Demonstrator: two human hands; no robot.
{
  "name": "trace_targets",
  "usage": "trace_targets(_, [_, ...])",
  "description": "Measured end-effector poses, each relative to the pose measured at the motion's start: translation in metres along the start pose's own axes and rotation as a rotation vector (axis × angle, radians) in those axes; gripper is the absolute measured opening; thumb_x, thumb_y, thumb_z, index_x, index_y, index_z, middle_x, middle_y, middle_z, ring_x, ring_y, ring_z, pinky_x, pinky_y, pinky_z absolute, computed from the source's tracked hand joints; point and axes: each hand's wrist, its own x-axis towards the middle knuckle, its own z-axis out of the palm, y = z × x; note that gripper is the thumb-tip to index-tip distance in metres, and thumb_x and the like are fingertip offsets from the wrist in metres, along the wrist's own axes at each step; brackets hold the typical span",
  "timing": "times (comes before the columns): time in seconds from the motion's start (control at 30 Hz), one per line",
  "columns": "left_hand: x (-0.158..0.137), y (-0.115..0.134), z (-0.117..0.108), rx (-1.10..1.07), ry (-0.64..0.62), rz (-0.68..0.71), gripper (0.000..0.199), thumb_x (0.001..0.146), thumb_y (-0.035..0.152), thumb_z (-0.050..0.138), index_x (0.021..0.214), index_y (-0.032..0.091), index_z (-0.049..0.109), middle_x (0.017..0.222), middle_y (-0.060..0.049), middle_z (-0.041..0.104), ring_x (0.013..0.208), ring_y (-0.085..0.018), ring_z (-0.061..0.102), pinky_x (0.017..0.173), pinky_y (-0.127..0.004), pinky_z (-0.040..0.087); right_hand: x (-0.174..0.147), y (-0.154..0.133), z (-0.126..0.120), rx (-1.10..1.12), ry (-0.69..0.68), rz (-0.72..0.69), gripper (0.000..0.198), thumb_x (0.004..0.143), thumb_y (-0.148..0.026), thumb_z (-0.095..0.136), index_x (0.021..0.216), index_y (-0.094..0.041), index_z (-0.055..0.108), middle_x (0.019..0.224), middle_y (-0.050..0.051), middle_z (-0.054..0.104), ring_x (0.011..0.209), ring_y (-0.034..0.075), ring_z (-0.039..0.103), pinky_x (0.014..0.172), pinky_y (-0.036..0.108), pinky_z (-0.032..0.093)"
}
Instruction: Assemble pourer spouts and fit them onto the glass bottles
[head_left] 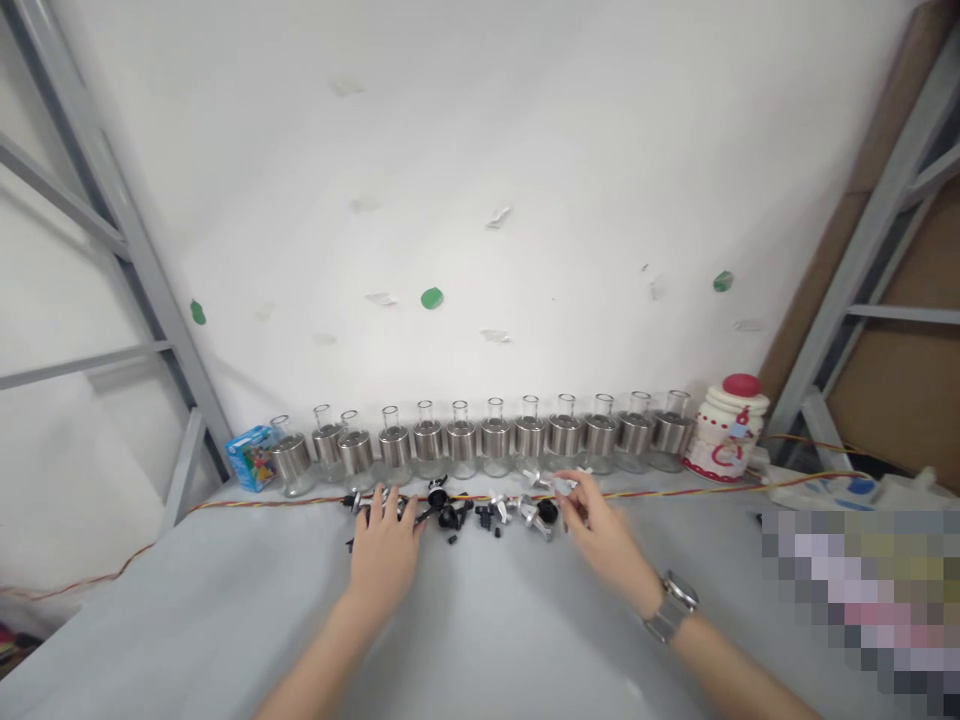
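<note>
My left hand (384, 545) lies palm down, its fingers spread over small black and silver spout-like fittings (438, 493). Part of the pile beneath those fingers is hidden. To the right, my right hand (604, 540) has a curved index finger and thumb with a gap between them. Beside its fingertips are more silver fittings (531, 512), one with a round black end (547, 511). Between the hands lie a small black piece (486, 517) and another silver fitting (499, 507). Just behind stands a row of glass bottles with metal sleeves (496, 438).
A blue printed box (252, 458) stands left of the bottles, a white jar with a red lid (726, 430) right of them. A twisted red and yellow wire (675, 492) crosses the grey table (480, 640). Metal frame posts (142, 260) flank the white wall.
</note>
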Motion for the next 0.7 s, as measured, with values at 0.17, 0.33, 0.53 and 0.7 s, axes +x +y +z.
trace_targets(0.17, [-0.001,0.009,-0.013,0.050,0.057,0.002,0.048,0.074,0.003,0.039,0.120,0.014,0.048,0.132,-0.016,0.040,0.124,-0.033,0.028,0.093,-0.048,0.029,0.000,0.001,0.002,-0.029,-0.001,-0.001,0.029,0.085,-0.032,0.035,0.111,-0.020,0.039,0.062,-0.003,0.048,0.057,0.015,0.050,0.057,0.025,0.038])
trace_targets(0.33, [0.002,0.029,-0.011,-0.103,0.073,0.247,0.053,0.072,-0.001,0.039,0.119,0.021,0.046,0.125,-0.010,0.048,0.117,-0.026,0.039,0.089,-0.041,0.034,0.003,0.002,0.004,-0.108,-0.012,-0.047,0.032,0.085,-0.027,0.034,0.115,-0.019,0.036,0.067,-0.001,0.052,0.062,0.016,0.052,0.063,0.028,0.040])
trace_targets(0.53, [0.011,0.028,0.006,-0.227,0.111,0.258,0.029,0.078,0.009,0.044,0.100,0.019,0.059,0.096,-0.010,0.061,0.091,-0.025,0.053,0.079,-0.042,0.038,0.000,-0.002,0.006,-0.374,-0.117,-0.214,0.021,0.084,-0.024,0.039,0.097,-0.021,0.055,0.093,0.006,0.056,0.087,0.021,0.052,0.079,0.035,0.037])
trace_targets(0.7, [0.013,0.024,0.002,-0.300,0.140,0.229,0.032,0.079,0.009,0.041,0.106,0.018,0.055,0.097,-0.011,0.057,0.091,-0.024,0.052,0.077,-0.040,0.041,-0.004,-0.007,0.015,-0.534,-0.190,-0.227,0.026,0.080,-0.023,0.047,0.106,-0.021,0.053,0.099,0.008,0.057,0.091,0.023,0.051,0.080,0.037,0.035])
